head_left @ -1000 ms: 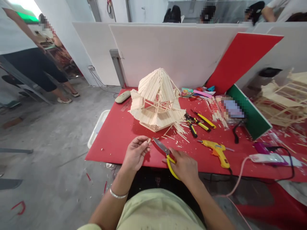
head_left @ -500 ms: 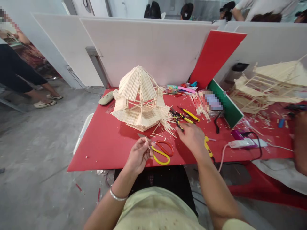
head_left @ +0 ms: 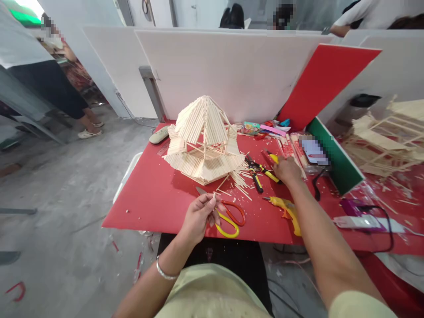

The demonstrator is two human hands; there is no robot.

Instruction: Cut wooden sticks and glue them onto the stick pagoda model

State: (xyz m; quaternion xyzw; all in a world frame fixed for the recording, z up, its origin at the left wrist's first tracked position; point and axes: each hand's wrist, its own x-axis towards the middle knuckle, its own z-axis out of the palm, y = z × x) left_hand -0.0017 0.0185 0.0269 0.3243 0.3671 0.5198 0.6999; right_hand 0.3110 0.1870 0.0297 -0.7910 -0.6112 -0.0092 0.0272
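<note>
My left hand [head_left: 200, 214] is closed in a pinch on a short pale wooden stick [head_left: 214, 195]. Scissors with red and yellow handles [head_left: 236, 213] lie on the red table just beneath those fingers. My right hand [head_left: 289, 171] is closed around a yellow utility knife [head_left: 273, 157], whose front end sticks out past the fingers. Left of this hand are black-and-yellow pliers [head_left: 255, 176], and nearer to me lies a yellow glue gun [head_left: 286, 211]. Behind my left hand stands a house model of thin wooden sticks [head_left: 203, 141], with a pointed roof above a wider lower roof.
Loose sticks [head_left: 241, 182] lie beside the model. Stick packs [head_left: 294, 148], a phone [head_left: 314, 152] and a green board [head_left: 336, 159] are at the right. A power strip [head_left: 356, 222] with cables and another stick model [head_left: 384, 137] are farther right. White panels [head_left: 225, 70] stand behind.
My right hand has moved from the pliers, away and to the right, onto the utility knife. My left hand keeps its pinch above the scissors. The view has shifted slightly.
</note>
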